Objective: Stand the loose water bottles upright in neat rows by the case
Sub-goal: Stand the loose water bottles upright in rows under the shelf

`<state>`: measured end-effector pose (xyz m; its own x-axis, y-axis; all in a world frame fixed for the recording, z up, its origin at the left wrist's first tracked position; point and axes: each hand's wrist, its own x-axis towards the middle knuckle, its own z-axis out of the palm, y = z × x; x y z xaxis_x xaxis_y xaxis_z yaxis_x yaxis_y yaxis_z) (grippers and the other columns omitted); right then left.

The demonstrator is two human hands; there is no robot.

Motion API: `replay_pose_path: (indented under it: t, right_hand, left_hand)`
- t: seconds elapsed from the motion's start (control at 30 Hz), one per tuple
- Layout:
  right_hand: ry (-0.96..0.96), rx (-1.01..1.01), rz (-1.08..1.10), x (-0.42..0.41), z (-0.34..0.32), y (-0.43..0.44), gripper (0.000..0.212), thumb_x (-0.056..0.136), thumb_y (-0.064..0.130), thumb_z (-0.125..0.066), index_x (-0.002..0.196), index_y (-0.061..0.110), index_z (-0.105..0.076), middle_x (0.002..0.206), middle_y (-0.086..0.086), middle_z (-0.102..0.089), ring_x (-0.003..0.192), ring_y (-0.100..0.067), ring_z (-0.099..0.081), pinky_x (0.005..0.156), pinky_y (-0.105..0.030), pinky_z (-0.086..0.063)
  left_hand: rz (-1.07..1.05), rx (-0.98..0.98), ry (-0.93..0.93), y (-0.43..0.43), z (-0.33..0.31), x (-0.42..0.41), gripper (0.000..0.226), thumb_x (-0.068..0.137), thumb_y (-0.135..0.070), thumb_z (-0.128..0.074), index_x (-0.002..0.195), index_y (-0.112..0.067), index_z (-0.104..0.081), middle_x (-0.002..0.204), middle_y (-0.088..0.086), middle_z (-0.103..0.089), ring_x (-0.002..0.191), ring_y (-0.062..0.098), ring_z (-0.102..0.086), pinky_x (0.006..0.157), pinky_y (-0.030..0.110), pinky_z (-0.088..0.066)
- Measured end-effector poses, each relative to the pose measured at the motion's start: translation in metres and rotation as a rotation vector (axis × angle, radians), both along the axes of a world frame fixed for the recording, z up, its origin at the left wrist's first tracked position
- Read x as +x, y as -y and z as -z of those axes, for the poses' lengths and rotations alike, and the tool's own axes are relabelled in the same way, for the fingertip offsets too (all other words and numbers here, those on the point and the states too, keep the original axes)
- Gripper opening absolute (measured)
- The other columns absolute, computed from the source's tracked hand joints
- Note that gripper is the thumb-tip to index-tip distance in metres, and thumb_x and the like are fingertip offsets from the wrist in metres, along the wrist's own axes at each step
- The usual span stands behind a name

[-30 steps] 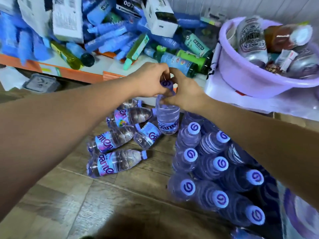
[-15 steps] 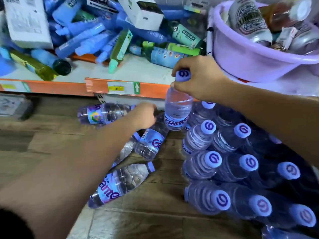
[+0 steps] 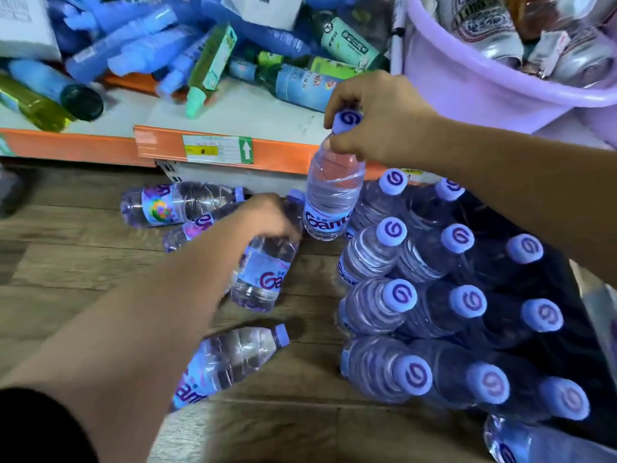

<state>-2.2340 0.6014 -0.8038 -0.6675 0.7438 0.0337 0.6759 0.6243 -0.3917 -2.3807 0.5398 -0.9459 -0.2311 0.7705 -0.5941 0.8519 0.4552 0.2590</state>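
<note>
My right hand grips the cap end of an upright clear water bottle that stands at the far left corner of the block of upright bottles with purple-blue caps. My left hand closes around the neck of a bottle lying on the floor. Three more loose bottles lie on their sides: one near me, one by the shelf base, and one partly under my left forearm.
A low shelf with an orange edge holds a jumble of blue and green bottles and boxes. A lilac plastic basin full of cans sits at the upper right. Wooden floor spreads to the left.
My left hand has let go of the upright bottle and dropped to a lying bottle. My right hand has carried the upright bottle a little right, beside the rows.
</note>
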Motion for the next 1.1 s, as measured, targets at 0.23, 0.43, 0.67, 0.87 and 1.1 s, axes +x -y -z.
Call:
replay_pose_path:
  t: [0.23, 0.43, 0.67, 0.87, 1.1]
  right_hand:
    - [0.111, -0.084, 0.001, -0.011, 0.036, 0.013, 0.024, 0.078, 0.019, -0.069, 0.101, 0.013, -0.068, 0.105, -0.002, -0.067, 0.091, -0.018, -0.059, 0.073, -0.022, -0.044]
    - [0.205, -0.112, -0.001, -0.012, 0.042, 0.016, 0.029, 0.083, 0.011, -0.062, 0.111, 0.009, -0.066, 0.118, -0.009, -0.064, 0.105, -0.025, -0.059, 0.079, -0.026, -0.045]
    - [0.211, -0.067, 0.011, -0.006, 0.046, 0.021, 0.027, 0.085, 0.007, -0.058, 0.112, 0.008, -0.063, 0.116, -0.014, -0.062, 0.109, -0.026, -0.053, 0.081, -0.031, -0.046]
    - [0.243, -0.064, 0.015, -0.001, 0.042, 0.023, 0.030, 0.088, 0.009, -0.058, 0.117, 0.009, -0.060, 0.101, -0.008, -0.051, 0.113, -0.025, -0.051, 0.085, -0.032, -0.046]
    - [0.233, -0.077, 0.009, -0.001, 0.042, 0.023, 0.030, 0.087, 0.010, -0.058, 0.116, 0.008, -0.061, 0.102, -0.007, -0.054, 0.113, -0.026, -0.052, 0.083, -0.031, -0.046]
  left_hand:
    - [-0.249, 0.207, 0.479, 0.035, -0.028, -0.023, 0.046, 0.071, -0.014, -0.076, 0.110, -0.020, -0.052, 0.086, 0.005, -0.061, 0.068, 0.017, -0.055, 0.060, 0.022, -0.045]
    - [0.146, 0.336, -0.011, 0.038, -0.056, -0.009, 0.048, 0.074, -0.047, -0.070, 0.108, -0.014, -0.064, 0.109, 0.009, -0.068, 0.101, 0.029, -0.060, 0.082, 0.031, -0.045]
    - [0.307, 0.491, -0.108, 0.047, -0.078, 0.005, 0.042, 0.075, -0.035, -0.072, 0.106, -0.010, -0.061, 0.107, 0.014, -0.062, 0.101, 0.030, -0.056, 0.076, 0.027, -0.036]
    - [0.325, 0.527, -0.094, 0.045, -0.075, 0.020, 0.041, 0.078, -0.033, -0.070, 0.110, -0.008, -0.060, 0.107, 0.017, -0.059, 0.100, 0.032, -0.054, 0.077, 0.028, -0.035]
    - [0.289, 0.610, -0.084, 0.050, -0.072, 0.023, 0.037, 0.076, -0.033, -0.072, 0.099, -0.006, -0.063, 0.097, 0.014, -0.062, 0.093, 0.030, -0.056, 0.077, 0.027, -0.036]
